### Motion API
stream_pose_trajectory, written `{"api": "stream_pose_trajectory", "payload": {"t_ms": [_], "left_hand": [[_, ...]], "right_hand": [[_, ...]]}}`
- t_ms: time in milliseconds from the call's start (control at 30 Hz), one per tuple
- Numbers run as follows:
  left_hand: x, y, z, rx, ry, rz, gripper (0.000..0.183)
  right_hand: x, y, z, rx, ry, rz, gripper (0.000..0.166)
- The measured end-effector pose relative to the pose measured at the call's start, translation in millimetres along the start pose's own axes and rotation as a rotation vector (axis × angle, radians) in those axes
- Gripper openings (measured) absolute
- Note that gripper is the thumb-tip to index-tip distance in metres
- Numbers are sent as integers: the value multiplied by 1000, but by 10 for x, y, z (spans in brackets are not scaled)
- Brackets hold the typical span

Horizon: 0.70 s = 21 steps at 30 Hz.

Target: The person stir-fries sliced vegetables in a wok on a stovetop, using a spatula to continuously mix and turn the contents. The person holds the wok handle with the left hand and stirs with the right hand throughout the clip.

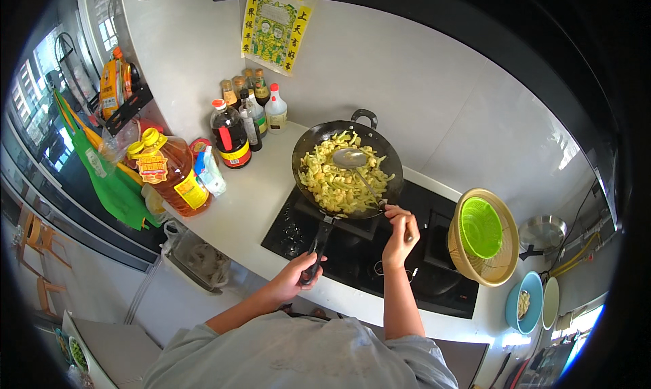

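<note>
A black wok (389,139) stands on the left part of the black glass cooktop (356,259). In it lies a heap of yellow-green cauliflower pieces (325,178), spread over most of the bottom. My left hand (299,274) is closed around the wok's long black handle (321,241), which points toward me. My right hand (401,234) grips the wooden handle of a metal cooking ladle (350,158). The ladle's head rests on the cauliflower near the middle of the wok, its shaft running down to the right over the rim.
Sauce bottles (231,134) and a big oil jug (173,170) crowd the counter's left. Right of the wok, a tan basket (460,236) holds a green one (480,229) and overlaps the cooktop edge. Beyond are a blue bowl (514,297) and a metal pan (541,232). A range hood (457,22) overhangs.
</note>
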<state>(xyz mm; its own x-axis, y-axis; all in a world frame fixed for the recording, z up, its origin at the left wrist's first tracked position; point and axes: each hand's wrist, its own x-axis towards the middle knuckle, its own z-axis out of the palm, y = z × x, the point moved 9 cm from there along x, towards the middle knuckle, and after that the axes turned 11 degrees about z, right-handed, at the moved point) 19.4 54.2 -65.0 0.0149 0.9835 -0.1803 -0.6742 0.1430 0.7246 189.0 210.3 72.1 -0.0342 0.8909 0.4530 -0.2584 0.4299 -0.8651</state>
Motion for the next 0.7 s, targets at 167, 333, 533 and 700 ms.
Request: {"api": "stream_pose_trajectory", "payload": {"t_ms": [167, 333, 533, 700], "left_hand": [[18, -37, -46, -5, -27, 24, 46], [84, -57, -376, 29, 143, 97, 54], [7, 475, -1653, 1109, 685, 770, 22], [-69, 614, -1716, 1692, 723, 738, 44]], "right_hand": [[-568, 483, -412, -330, -83, 268, 65], [-1060, 972, -680, -1045, -303, 192, 63], [-1265, 1214, -849, -1016, -200, 250, 42], [-1359, 1255, -859, -1056, -97, 172, 48]]}}
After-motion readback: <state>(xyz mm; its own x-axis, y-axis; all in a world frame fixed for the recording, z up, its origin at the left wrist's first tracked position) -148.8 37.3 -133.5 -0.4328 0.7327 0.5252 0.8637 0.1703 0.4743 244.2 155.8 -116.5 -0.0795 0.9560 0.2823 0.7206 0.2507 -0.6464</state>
